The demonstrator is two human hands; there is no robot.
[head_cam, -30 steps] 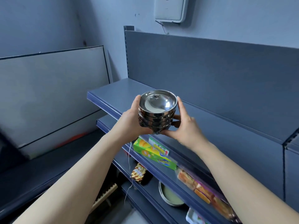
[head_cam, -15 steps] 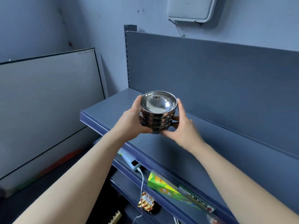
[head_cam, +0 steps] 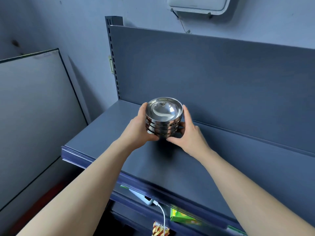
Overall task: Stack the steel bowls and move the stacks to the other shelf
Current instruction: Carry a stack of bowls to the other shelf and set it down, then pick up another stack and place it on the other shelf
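Observation:
A stack of several shiny steel bowls (head_cam: 163, 116) is held between both hands over the dark blue top shelf (head_cam: 105, 133). My left hand (head_cam: 138, 128) cups the stack's left side and my right hand (head_cam: 189, 132) cups its right side, fingers wrapped under the bottom bowl. The stack's base is at or just above the shelf surface, near the back panel; a shadow lies right below it. I cannot tell whether it touches the shelf.
The shelf's upright back panel (head_cam: 221, 79) rises right behind the stack. A grey board (head_cam: 34, 106) leans at the left. On the shelf below lie a phone with a white cable (head_cam: 146, 200), a green box (head_cam: 182, 217) and a snack packet (head_cam: 160, 229). A white box (head_cam: 197, 4) hangs on the wall.
Both hands have carried the stack forward and down over the top shelf, closer to the back panel. The view has tilted so the lower shelves are mostly out of sight.

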